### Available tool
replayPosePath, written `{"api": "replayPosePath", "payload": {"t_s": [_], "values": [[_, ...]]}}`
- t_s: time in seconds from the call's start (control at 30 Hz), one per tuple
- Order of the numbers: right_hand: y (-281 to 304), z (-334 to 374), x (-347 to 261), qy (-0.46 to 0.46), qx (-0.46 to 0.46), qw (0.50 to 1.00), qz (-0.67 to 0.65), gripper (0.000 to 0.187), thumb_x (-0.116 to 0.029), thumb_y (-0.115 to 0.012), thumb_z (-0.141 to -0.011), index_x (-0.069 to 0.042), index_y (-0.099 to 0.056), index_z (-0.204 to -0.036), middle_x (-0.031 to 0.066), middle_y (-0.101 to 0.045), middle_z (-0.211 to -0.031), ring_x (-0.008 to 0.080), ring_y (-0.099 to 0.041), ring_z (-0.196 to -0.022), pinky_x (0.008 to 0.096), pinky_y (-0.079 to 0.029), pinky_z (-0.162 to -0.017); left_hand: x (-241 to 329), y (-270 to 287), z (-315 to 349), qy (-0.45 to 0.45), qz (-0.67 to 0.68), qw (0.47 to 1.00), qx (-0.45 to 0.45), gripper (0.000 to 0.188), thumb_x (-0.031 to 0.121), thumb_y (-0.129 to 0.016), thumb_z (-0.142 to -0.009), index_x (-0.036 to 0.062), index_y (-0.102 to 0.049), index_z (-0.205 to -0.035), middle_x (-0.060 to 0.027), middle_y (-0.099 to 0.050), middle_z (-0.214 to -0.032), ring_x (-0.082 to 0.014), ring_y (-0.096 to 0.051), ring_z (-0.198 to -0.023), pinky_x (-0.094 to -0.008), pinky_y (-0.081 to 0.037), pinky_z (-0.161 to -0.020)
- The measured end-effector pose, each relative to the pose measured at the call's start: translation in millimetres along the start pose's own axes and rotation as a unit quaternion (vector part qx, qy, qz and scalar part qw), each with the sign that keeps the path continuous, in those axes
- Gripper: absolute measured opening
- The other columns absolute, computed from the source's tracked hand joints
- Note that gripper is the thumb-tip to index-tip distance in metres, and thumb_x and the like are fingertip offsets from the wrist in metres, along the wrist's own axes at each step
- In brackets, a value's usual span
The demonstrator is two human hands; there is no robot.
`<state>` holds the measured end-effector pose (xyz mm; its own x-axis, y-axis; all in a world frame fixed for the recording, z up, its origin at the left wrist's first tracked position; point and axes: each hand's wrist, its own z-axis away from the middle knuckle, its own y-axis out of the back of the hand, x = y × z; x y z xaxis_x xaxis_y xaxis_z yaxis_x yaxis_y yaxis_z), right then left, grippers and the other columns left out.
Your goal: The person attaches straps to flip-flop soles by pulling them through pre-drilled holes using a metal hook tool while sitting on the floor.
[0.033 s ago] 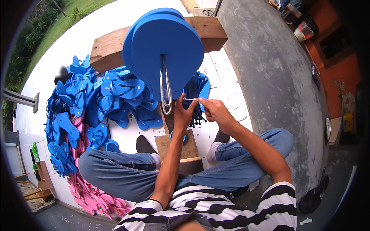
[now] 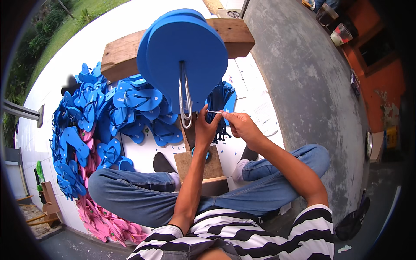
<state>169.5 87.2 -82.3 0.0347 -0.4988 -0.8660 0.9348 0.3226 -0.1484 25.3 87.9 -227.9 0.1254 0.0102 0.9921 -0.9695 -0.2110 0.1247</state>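
Note:
A blue flip-flop sole [image 2: 182,47] lies foremost in a stack against a wooden stand [image 2: 232,37], with a long bent metal wire [image 2: 185,97] hanging over its face. At the sole's near end is my left hand [image 2: 204,130], closed on its edge, with some fingers hidden. Just to the right, my right hand [image 2: 243,126] pinches a thin, pale, rod-like tool [image 2: 214,112]. The tool's tip points left to my left hand's fingertips by the sole. Behind my hands hangs a bunch of dark blue straps [image 2: 222,97].
A big heap of blue flip-flops [image 2: 130,102] covers the white tiles on the left, with pink flip-flops [image 2: 110,223] nearer me. The stand's wooden base [image 2: 188,167] sits between my crossed legs. A grey concrete strip [image 2: 303,86] runs along the right. Scissors [image 2: 233,14] lie far back.

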Motion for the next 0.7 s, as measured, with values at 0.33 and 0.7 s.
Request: {"api": "replayPosePath", "payload": {"t_s": [0.33,0.7], "values": [[-6.7,20.0,31.8,0.181,0.008,0.941,0.285,0.040,-0.021,-0.052,-0.099,0.001,-0.052,-0.065,0.0010,-0.044,-0.055,0.0073,-0.036,-0.053,0.0309,-0.032,-0.048,44.9,4.9,5.6,0.050,0.016,0.995,-0.087,0.058,0.038,-0.072,-0.087,-0.0088,-0.058,-0.119,-0.0143,-0.069,-0.085,-0.0159,-0.065,-0.078,-0.0280,-0.049,-0.068],[39.0,-2.9,-32.2,0.238,0.231,0.794,0.510,0.025,-0.026,-0.063,-0.092,-0.002,-0.062,-0.082,0.0151,-0.061,-0.070,0.0289,-0.063,-0.068,0.0385,-0.047,-0.062,8.2,3.0,4.3,0.041,-0.079,0.996,-0.016,0.065,0.043,-0.068,-0.089,-0.0093,-0.054,-0.125,-0.0252,-0.065,-0.107,-0.0301,-0.063,-0.103,-0.0354,-0.047,-0.091]]}}
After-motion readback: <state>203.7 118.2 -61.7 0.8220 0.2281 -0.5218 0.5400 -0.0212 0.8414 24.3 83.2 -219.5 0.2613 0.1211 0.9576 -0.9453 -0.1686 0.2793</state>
